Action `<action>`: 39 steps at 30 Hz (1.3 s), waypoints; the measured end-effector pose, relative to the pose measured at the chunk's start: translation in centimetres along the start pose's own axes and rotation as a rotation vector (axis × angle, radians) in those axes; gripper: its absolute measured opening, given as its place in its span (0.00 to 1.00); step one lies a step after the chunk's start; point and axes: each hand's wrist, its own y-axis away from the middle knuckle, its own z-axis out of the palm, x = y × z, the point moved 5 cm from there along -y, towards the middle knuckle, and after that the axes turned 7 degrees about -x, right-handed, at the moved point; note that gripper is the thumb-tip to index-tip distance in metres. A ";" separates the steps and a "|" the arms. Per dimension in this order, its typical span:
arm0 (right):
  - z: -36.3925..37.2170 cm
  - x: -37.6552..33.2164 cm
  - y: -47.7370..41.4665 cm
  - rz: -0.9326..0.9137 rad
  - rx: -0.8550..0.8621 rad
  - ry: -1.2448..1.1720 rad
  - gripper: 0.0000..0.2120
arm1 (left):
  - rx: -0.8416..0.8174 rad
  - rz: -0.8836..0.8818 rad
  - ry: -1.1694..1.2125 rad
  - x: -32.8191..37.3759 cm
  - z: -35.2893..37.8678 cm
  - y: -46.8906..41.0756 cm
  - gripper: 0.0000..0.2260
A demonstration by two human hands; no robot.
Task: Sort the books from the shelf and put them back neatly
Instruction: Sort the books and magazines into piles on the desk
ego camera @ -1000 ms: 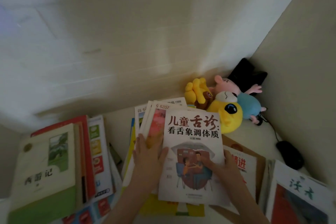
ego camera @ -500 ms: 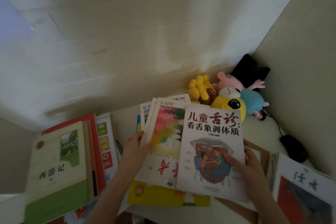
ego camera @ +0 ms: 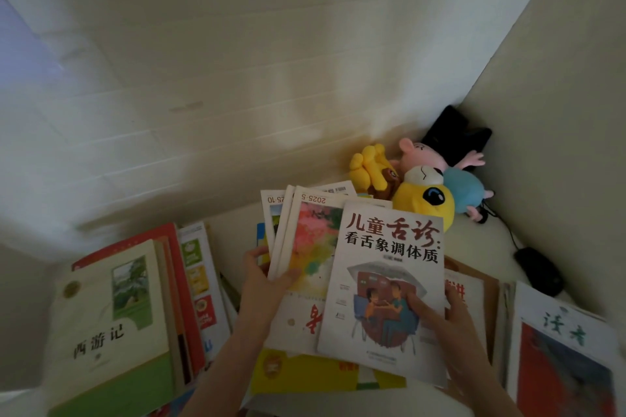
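- Head view, far left: a stack of books (ego camera: 111, 325) lies flat, unmoved.
- The left hand (ego camera: 264, 288), flat a second ago, now grips the left edge of the fanned magazines (ego camera: 305, 247).
- The white book (ego camera: 386, 281) has slid right, uncovering a floral cover. The right hand (ego camera: 450, 318) pinches its right edge.
- Plush toys (ego camera: 423, 186) sit in the corner behind.

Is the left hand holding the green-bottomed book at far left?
No, the left hand grips the edge of the 2025-5 magazine in the middle pile, apart from the green-bottomed book.
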 end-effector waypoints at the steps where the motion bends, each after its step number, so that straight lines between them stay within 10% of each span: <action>1: 0.3 0.0 0.0 0.000 -0.002 0.017 0.18 | 0.003 -0.010 0.039 0.1 0.0 -0.2 0.28; 14: 2.3 0.7 -0.9 0.034 -0.029 0.132 0.15 | -0.043 0.228 -0.227 6.4 -1.8 0.2 0.08; 19: 2.6 0.4 -1.4 0.028 0.087 0.504 0.38 | 0.051 0.403 -0.477 12.5 -5.1 0.5 0.07; 23: 4.4 -5.6 -0.5 -0.386 0.172 0.799 0.54 | 0.154 0.599 -0.814 16.7 -5.7 2.4 0.10; 29: 13.7 -21.5 3.8 -1.330 -0.002 1.276 0.49 | 0.211 1.138 -1.209 22.4 -2.9 5.6 0.11; 34: 16.7 -25.9 3.5 -0.936 -0.117 1.737 0.24 | 0.021 1.219 -1.416 22.9 0.8 5.6 0.18; 39: 13.8 -23.5 1.5 -0.687 -0.261 1.543 0.11 | -0.013 1.172 -1.377 20.7 3.4 3.8 0.20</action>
